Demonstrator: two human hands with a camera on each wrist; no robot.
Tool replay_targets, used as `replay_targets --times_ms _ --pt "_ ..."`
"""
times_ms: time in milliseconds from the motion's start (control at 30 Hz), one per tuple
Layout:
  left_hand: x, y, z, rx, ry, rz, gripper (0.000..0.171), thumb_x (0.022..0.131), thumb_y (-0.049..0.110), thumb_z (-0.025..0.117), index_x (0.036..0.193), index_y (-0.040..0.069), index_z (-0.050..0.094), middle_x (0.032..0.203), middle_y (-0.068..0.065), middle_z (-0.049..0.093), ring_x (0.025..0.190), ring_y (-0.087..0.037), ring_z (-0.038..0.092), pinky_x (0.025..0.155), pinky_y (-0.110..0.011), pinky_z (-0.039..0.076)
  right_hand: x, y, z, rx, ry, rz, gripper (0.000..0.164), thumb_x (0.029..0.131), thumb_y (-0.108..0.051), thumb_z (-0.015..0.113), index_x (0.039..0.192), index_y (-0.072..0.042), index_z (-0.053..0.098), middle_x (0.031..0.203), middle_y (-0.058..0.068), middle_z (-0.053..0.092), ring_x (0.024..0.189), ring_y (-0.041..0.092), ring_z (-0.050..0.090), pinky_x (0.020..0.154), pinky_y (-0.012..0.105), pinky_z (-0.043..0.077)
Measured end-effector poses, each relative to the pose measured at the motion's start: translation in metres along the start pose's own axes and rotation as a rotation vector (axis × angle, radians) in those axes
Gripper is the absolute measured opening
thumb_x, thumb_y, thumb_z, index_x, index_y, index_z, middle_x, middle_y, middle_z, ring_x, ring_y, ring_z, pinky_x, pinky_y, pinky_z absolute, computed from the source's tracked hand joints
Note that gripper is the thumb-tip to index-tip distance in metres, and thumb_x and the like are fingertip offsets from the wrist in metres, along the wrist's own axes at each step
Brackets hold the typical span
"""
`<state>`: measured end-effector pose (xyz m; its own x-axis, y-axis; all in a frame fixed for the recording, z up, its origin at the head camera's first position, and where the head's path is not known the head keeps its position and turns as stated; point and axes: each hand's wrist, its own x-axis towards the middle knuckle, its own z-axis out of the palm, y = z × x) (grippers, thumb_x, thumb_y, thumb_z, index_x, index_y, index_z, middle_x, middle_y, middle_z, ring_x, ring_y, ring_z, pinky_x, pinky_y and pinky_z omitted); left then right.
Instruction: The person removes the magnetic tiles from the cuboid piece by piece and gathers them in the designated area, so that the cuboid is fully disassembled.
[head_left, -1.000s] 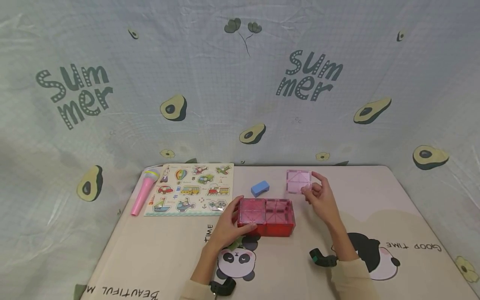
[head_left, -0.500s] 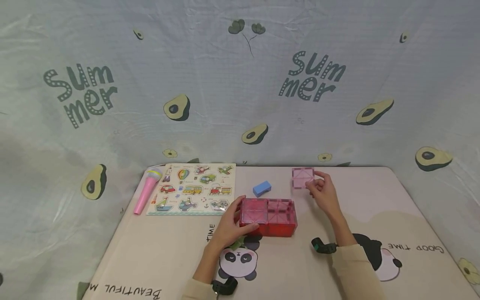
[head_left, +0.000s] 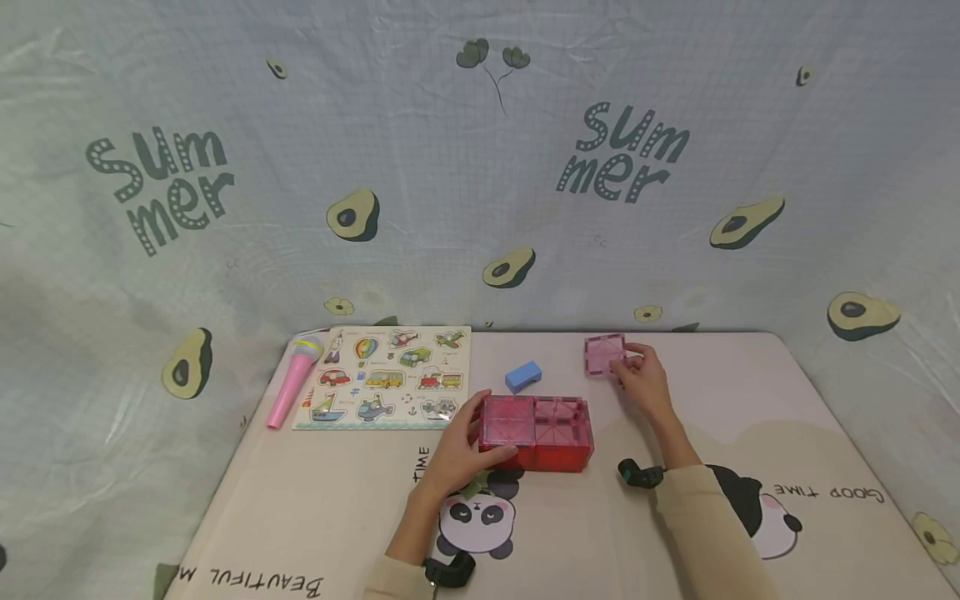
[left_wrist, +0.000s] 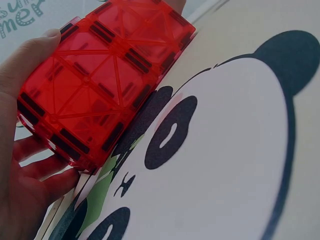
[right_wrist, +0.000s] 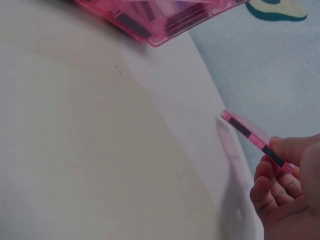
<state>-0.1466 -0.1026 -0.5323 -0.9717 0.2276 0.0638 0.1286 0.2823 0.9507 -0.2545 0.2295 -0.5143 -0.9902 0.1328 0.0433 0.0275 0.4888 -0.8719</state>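
Observation:
A box built of see-through magnetic tiles (head_left: 555,457), red in front and pink on top, sits on the table near its middle. My left hand (head_left: 456,454) grips its left end, thumb along the front and fingers behind. In the left wrist view the red tile wall (left_wrist: 95,80) shows black magnet strips, with the thumb on one edge. To the right of the box my right hand (head_left: 643,382) pinches one pink magnetic tile (head_left: 603,354) by its right edge. The right wrist view shows that tile edge-on (right_wrist: 252,137), held between thumb and fingers above the tabletop.
A blue block (head_left: 522,377) lies behind the box. Back left are a picture puzzle board (head_left: 390,408) and a pink toy microphone (head_left: 291,383). The patterned table cover (head_left: 570,542) carries printed pandas, and a patterned curtain (head_left: 420,167) hangs behind the table.
My right hand has shifted slightly right and away with the pink tile, and the tile has tilted a little. My left hand keeps its grip on the box.

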Motion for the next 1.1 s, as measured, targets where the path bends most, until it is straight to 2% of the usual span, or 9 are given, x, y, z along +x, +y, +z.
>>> replay_targets --times_ms 100,267,400,533,800,1100 --pt "0.0001 0.0001 -0.0001 0.003 0.000 0.001 0.093 0.080 0.041 0.083 0.155 0.024 0.032 0.153 -0.002 0.045 0.142 -0.029 0.046 0.114 -0.046 0.044 0.0002 0.0025 0.0015 -0.044 0.014 0.022 0.052 0.098 -0.021 0.064 0.138 0.006 0.045 0.098 0.021 0.067 0.067 0.002 0.054 0.058 0.013 0.046" --pt "0.0002 0.0011 -0.0002 0.007 -0.004 0.001 0.094 0.080 0.041 0.083 0.156 0.020 0.031 0.153 -0.003 0.045 0.142 -0.029 0.046 0.114 -0.047 0.044 -0.0018 0.0029 0.0021 -0.110 0.047 0.072 0.048 0.099 -0.024 0.062 0.134 0.006 0.050 0.107 0.023 0.067 0.079 0.015 0.059 0.064 0.011 0.046" --pt "0.0006 0.0014 -0.0003 0.014 -0.003 0.002 0.094 0.080 0.041 0.083 0.156 0.020 0.031 0.152 -0.003 0.046 0.141 -0.030 0.048 0.114 -0.046 0.044 -0.0022 0.0029 0.0026 -0.136 0.084 0.084 0.046 0.099 -0.027 0.061 0.130 0.007 0.055 0.112 0.026 0.065 0.094 0.029 0.062 0.076 0.025 0.053" --pt "0.0008 0.0012 -0.0002 0.027 0.001 0.000 0.095 0.080 0.042 0.082 0.156 0.020 0.031 0.152 -0.003 0.046 0.141 -0.030 0.048 0.114 -0.046 0.044 -0.0029 0.0032 0.0037 -0.149 0.102 0.129 0.048 0.098 -0.033 0.060 0.126 0.006 0.057 0.115 0.026 0.064 0.102 0.034 0.060 0.090 0.041 0.054" --pt "0.0004 -0.0002 0.0004 0.029 0.007 -0.003 0.091 0.080 0.042 0.082 0.155 0.028 0.032 0.152 -0.002 0.046 0.142 -0.028 0.047 0.113 -0.045 0.044 -0.0030 0.0005 0.0060 -0.217 0.094 0.175 0.050 0.099 -0.033 0.058 0.125 0.010 0.057 0.116 0.029 0.064 0.103 0.038 0.061 0.095 0.050 0.054" --pt "0.0005 -0.0002 0.0004 0.023 0.006 -0.004 0.093 0.079 0.042 0.083 0.155 0.024 0.032 0.152 -0.002 0.046 0.141 -0.029 0.048 0.113 -0.046 0.044 -0.0028 0.0004 0.0097 -0.246 0.125 0.159 0.048 0.098 -0.031 0.059 0.122 0.011 0.059 0.111 0.029 0.066 0.100 0.038 0.061 0.093 0.050 0.053"
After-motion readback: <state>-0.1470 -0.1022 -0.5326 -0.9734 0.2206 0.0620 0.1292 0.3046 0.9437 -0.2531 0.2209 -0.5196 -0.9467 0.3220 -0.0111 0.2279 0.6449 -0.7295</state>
